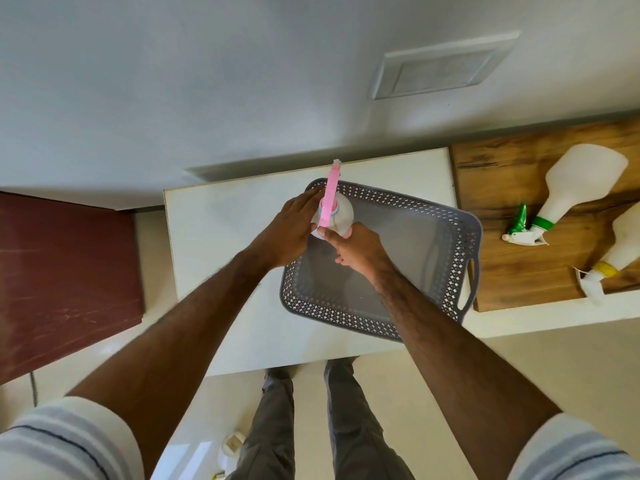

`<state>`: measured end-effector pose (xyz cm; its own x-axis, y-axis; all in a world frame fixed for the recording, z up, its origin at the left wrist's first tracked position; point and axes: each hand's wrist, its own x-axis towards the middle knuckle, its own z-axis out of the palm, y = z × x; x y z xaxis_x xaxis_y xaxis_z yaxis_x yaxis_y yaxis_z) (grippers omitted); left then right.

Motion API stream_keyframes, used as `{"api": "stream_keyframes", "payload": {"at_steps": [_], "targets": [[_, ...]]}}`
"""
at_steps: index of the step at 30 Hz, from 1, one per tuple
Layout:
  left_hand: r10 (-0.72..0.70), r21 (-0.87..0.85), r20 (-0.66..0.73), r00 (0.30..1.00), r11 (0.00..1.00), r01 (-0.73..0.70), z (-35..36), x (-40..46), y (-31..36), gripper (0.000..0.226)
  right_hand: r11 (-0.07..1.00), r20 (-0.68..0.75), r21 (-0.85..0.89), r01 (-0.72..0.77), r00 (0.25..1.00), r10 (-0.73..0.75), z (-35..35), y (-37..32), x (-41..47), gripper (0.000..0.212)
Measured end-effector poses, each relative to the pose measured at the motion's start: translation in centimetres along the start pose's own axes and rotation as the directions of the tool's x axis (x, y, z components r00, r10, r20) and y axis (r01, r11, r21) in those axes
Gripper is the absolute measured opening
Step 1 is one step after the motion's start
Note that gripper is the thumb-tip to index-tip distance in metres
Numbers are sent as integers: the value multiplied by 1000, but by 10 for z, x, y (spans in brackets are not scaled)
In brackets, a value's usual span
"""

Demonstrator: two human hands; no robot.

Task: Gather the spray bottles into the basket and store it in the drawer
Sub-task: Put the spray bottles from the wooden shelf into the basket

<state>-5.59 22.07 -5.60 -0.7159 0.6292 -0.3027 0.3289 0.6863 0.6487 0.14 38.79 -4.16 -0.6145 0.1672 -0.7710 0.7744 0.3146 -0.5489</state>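
A white spray bottle with a pink trigger head [341,211] stands upright over the far left corner of the grey perforated basket [453,237]. My left hand [289,230] wraps its left side and my right hand [356,249] grips its near right side. The basket sits on a white cabinet top [221,237] and holds nothing else that I can see. Two more white spray bottles lie on their sides on the wooden surface at the right: one with a green collar [575,188], one with a yellow collar [623,251], partly cut off by the frame edge.
The wooden countertop [512,271] adjoins the white cabinet on the right. A dark red panel [65,271] stands to the left. A wall with a vent [443,67] is behind. My legs [311,417] stand on the pale floor below the cabinet's front edge.
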Motion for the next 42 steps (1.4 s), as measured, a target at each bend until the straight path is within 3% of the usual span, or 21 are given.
{"api": "stream_keyframes", "payload": {"at_steps": [3, 8, 11, 14, 16, 19, 21, 23, 29, 34, 37, 42], "targets": [[-36, -42, -38, 999, 999, 35, 4, -5, 0, 71, 1000, 21, 2, -19, 1000, 19, -2, -1, -2, 43], [-67, -66, -145, 987, 996, 58, 3, -32, 13, 69, 994, 43, -85, -67, 997, 70, -14, 8, -10, 59], [-257, -76, -274, 927, 966, 246, 3, -60, 47, 57, 991, 8, -103, -85, 996, 86, -34, 10, -28, 48], [-367, -14, -325, 872, 923, 383, 4, -88, 76, 31, 995, -82, -41, -94, 992, 91, -61, 15, -58, 35], [-391, -99, -180, 902, 920, 379, 3, -99, 88, 18, 997, -164, -22, -77, 984, 72, -84, 25, -80, 25], [-287, -413, 248, 925, 833, 369, 2, -93, 110, 25, 989, -266, -137, -54, 964, 15, -122, 42, -114, 12], [-164, -474, 346, 924, 819, 323, 6, -67, 132, 21, 979, -326, -196, -49, 945, -18, -151, 52, -135, 11], [-73, -504, 330, 941, 829, 242, 19, -31, 161, 16, 968, -361, -245, -50, 932, -43, -181, 69, -140, 12], [-23, -535, 195, 981, 835, 126, 66, 74, 248, 37, 986, -464, -166, -33, 885, -49, -268, 112, -90, 32], [-157, -480, 152, 976, 852, 212, 114, 135, 281, 35, 995, -506, 101, -19, 860, 68, -308, 132, -8, 67], [-151, -429, 156, 976, 880, 204, 130, 152, 290, 34, 963, -528, 270, 11, 838, 138, -318, 158, 46, 95], [-173, -491, 59, 983, 853, 180, 132, 153, 302, 29, 908, -460, 417, 46, 872, 167, -332, 130, 51, 110]]}}
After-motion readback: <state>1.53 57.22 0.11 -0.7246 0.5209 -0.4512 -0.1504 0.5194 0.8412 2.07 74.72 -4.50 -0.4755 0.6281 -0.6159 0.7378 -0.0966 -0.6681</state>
